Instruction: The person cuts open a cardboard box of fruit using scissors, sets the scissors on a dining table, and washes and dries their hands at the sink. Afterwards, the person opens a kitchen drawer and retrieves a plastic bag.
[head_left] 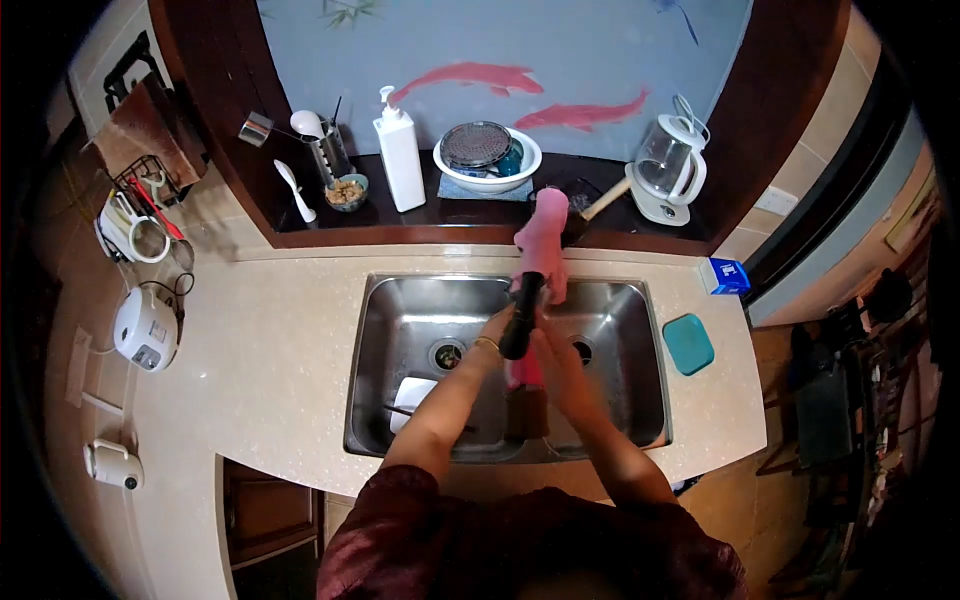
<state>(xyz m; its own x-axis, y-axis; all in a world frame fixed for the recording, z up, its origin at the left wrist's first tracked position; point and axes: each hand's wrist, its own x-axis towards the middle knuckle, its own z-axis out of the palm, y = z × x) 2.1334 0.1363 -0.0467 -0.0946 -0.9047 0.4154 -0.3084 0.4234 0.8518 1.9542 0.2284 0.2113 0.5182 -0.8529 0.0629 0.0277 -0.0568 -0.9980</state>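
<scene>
Over the middle of the double-bowl sink, my two hands are close together at a black faucet. My left hand is just left of the faucet, its fingers mostly hidden behind the black part. To the right, my right hand points forward with its fingers stretched out, slightly blurred. Pink rubbery material, perhaps gloves, hangs over the faucet's far end; whether my fingers touch it I cannot tell. A red-pink patch shows between my wrists. A white dish lies in the left bowl, partly behind my left forearm.
On the back ledge stand a white pump bottle, a white basin and a glass kettle. A teal tray and a blue box lie right of the sink. A white appliance sits at the left.
</scene>
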